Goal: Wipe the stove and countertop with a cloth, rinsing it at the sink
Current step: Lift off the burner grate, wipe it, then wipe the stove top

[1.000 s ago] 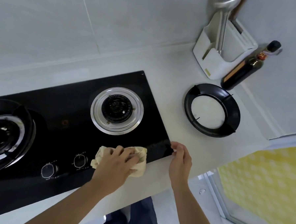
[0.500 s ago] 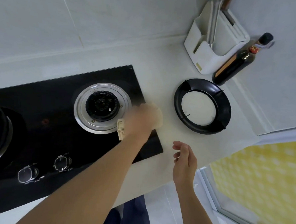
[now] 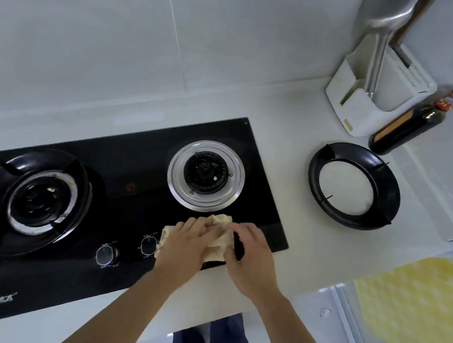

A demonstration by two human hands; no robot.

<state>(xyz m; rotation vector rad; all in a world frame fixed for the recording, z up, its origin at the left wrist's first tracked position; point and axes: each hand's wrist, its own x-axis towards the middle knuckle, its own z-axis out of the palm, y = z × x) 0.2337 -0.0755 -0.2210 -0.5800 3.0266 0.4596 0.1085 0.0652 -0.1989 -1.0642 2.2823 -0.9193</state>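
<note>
Far to the left of both hands, a burner (image 3: 39,201) with its black pan ring in place on the black glass stove (image 3: 131,166). Just left of the left hand, two control knobs (image 3: 107,255) at the stove's front edge, the nearer one touching the fringe of the cloth. Left hand (image 3: 183,244) pressed down on the cream cloth (image 3: 221,232), fingers curled over the bunched fabric and gripping it against the glass. Right hand (image 3: 247,253) close alongside, touching the cloth's right side, fingers bent onto it; whether pinching a fold or only steadying, cannot tell. Cloth itself on the stove's front right corner, just below the bare right burner (image 3: 206,176) with its steel ring. To the right of the hands, pale table (image 3: 295,138), and on it, well apart, the removed pan ring (image 3: 353,186). Beyond that, against the wall, a white utensil holder (image 3: 365,105) with a steel ladle (image 3: 379,35) standing in it, and a dark sauce bottle (image 3: 409,123) just beside. Step in hand, judging by this: wiping the stove glass near the right burner, perhaps regathering the cloth with both hands between strokes. No sink in view. Next move probably calls for a firm one-handed hold, flat pressure, strokes around the steel ring and out to the corner, care to avoid turning the knobs; then on to the table, with the loose ring to be lifted or wiped around.
</note>
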